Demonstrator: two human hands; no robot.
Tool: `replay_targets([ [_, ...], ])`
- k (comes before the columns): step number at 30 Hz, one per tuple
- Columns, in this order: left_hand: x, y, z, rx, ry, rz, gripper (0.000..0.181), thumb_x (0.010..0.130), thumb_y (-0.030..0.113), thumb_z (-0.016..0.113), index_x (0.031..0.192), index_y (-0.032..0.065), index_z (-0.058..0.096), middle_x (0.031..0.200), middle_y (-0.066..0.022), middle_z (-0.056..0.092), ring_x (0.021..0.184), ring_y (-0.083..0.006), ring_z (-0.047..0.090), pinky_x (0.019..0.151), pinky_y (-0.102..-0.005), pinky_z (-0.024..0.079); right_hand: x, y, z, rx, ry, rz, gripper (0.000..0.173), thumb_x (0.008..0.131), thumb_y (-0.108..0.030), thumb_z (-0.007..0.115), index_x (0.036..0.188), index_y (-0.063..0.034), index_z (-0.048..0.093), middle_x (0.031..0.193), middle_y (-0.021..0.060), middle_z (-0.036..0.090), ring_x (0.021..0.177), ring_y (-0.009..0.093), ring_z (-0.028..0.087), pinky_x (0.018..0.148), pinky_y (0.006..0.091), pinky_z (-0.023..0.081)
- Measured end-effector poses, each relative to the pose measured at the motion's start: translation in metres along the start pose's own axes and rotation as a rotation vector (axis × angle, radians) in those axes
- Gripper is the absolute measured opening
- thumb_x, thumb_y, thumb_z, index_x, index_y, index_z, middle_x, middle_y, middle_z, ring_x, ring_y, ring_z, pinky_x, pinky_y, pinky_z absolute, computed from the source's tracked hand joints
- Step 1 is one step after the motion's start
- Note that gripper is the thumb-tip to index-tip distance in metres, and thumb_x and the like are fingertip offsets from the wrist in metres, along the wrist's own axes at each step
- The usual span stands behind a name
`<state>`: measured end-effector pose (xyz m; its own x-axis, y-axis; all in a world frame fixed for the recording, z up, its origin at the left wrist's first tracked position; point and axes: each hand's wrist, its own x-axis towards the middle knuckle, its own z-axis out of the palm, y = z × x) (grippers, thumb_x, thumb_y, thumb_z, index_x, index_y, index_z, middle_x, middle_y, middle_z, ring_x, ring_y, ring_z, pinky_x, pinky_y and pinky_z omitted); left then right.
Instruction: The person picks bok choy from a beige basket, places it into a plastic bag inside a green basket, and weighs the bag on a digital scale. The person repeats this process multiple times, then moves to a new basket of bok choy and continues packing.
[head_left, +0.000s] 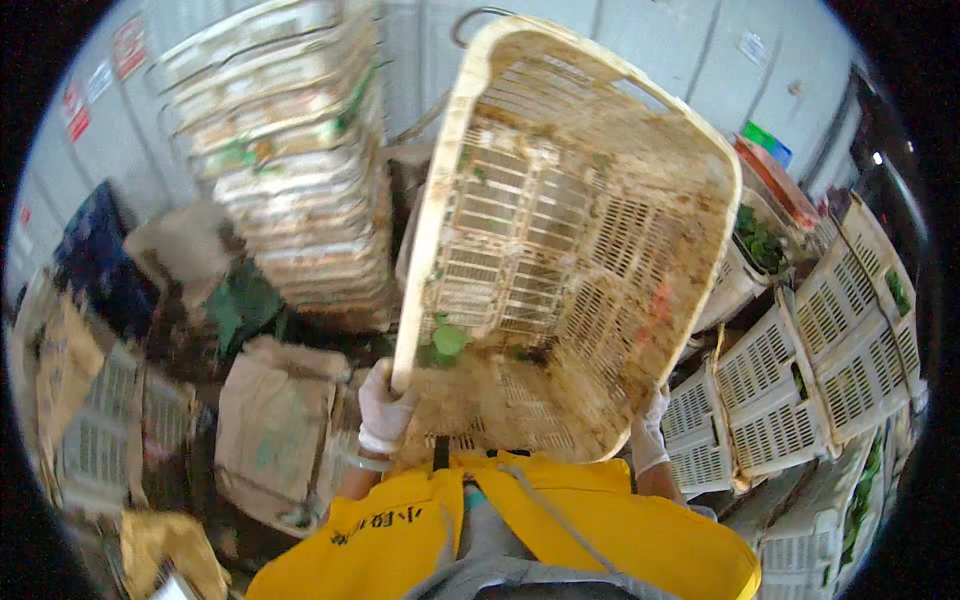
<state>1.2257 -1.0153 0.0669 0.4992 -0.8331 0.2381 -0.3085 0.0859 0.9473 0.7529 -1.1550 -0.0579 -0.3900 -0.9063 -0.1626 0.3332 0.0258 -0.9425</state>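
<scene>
A large cream plastic crate with slotted walls, stained brown inside, is held up in front of me with its open side towards me. My left hand, in a white glove, grips the crate's rim at the lower left. At the lower right my right hand, also gloved in white, is on the crate's side, its fingers partly hidden behind the rim. A round green leaf piece lies inside, with smaller green scraps about it. Dirt and a reddish patch mark the inner right wall.
A tall stack of similar crates stands against the grey panel wall. To the right are several slotted crates bound with straps, some with green leaves. A cardboard box stands at left, near brown paper.
</scene>
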Motion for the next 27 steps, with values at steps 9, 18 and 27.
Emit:
replay_targets([
  [9,0.271,-0.068,0.077,-0.203,0.069,0.165,0.029,0.077,-0.004,0.059,0.106,-0.0021,0.054,0.093,-0.0044,0.058,0.083,-0.0144,0.053,0.075,-0.0288,0.045,0.225,0.048,0.23,0.019,0.146,-0.09,0.024,0.085,-0.017,0.059,0.105,-0.0042,0.056,0.08,0.0046,0.058,0.066,0.017,0.056,0.055,0.0314,0.046],
  [18,0.505,-0.132,0.155,0.118,0.099,0.078,0.027,0.079,0.003,0.065,0.104,0.0,0.057,0.089,-0.0047,0.061,0.078,-0.0132,0.053,0.07,-0.0283,0.045,0.441,0.114,0.413,-0.058,0.114,0.114,0.019,0.086,-0.016,0.056,0.101,-0.0046,0.056,0.077,0.0023,0.056,0.062,0.014,0.053,0.054,0.029,0.042],
  [27,0.605,-0.306,0.176,1.405,-0.277,0.144,0.067,0.082,0.048,0.06,0.122,-0.0037,0.044,0.099,-0.0139,0.057,0.084,-0.0225,0.06,0.069,-0.0345,0.05,0.516,0.227,0.485,-1.183,-0.438,-0.164,0.061,0.085,-0.022,0.063,0.134,-0.0013,0.034,0.115,0.0163,0.054,0.088,0.027,0.058,0.071,0.038,0.048],
])
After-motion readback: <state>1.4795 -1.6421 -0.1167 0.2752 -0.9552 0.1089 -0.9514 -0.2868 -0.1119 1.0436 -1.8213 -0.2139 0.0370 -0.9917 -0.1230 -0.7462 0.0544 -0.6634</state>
